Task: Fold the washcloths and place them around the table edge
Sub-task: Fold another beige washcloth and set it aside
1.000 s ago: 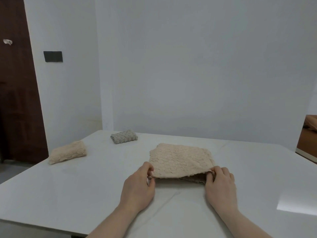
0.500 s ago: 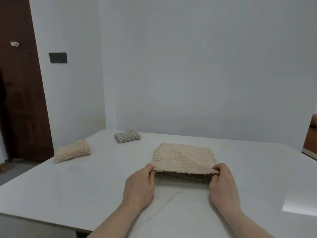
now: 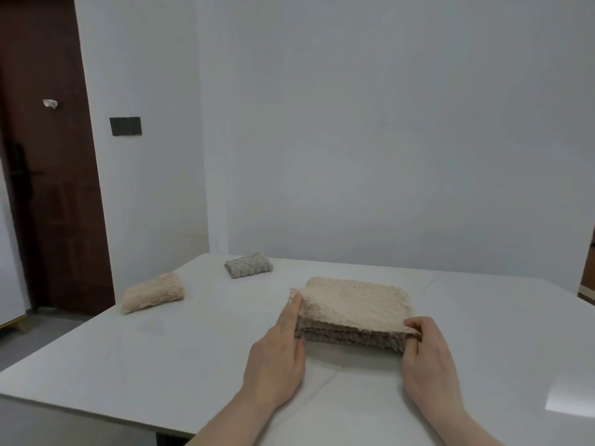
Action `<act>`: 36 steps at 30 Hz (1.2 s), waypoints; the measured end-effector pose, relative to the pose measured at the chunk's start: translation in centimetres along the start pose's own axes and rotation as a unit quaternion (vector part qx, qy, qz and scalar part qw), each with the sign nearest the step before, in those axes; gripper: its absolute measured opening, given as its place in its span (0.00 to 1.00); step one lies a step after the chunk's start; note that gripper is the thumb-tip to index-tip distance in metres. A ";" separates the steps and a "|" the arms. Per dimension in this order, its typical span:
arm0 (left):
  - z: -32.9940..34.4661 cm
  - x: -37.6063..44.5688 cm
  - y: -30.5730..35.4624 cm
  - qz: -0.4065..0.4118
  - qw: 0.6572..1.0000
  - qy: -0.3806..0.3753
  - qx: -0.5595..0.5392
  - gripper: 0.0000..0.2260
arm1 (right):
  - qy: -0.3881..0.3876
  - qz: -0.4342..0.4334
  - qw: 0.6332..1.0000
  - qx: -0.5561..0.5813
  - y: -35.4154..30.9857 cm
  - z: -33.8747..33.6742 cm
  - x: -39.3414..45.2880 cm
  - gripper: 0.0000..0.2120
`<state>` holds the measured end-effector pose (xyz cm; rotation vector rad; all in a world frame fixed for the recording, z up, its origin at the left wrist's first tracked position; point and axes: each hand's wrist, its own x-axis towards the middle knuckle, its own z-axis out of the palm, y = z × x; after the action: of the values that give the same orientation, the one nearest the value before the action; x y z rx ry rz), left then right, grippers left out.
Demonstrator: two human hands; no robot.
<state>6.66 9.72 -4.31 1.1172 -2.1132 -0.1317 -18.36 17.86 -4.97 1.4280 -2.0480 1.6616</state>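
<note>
Here two folded washcloths lie by the counter's (image 3: 161, 365) far-left edge, a beige one (image 3: 153, 296) and a grey one (image 3: 248, 269), well apart. A stack of washcloths (image 3: 351, 320) sits mid-counter, its top beige sheet (image 3: 357, 302) partly lifted. The right hand (image 3: 426, 358) has a pinching grip on that sheet's near corner; the left hand (image 3: 279, 355) lies straight-fingered against the stack's left side, grasping nothing. Bare counter spreads on every side. A brown door (image 3: 48, 156) stands far left.
</note>
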 end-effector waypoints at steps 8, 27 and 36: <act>-1.1 -2.6 0.2 -0.020 0.999 -0.048 0.013 0.34 | -0.016 0.011 1.000 0.010 -1.1 -2.0 -2.6 0.16; -21.5 2.3 8.1 0.041 0.989 0.135 0.047 0.09 | 0.031 -0.116 0.991 0.054 -14.8 -15.7 2.4 0.05; -16.5 2.7 6.7 -0.048 0.998 0.035 0.029 0.08 | -0.025 -0.063 0.997 -0.037 -11.5 -13.4 2.6 0.05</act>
<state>11.87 15.70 11.88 1.2408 -2.0144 -0.0758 -17.19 28.03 9.59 1.5527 -1.9779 1.5010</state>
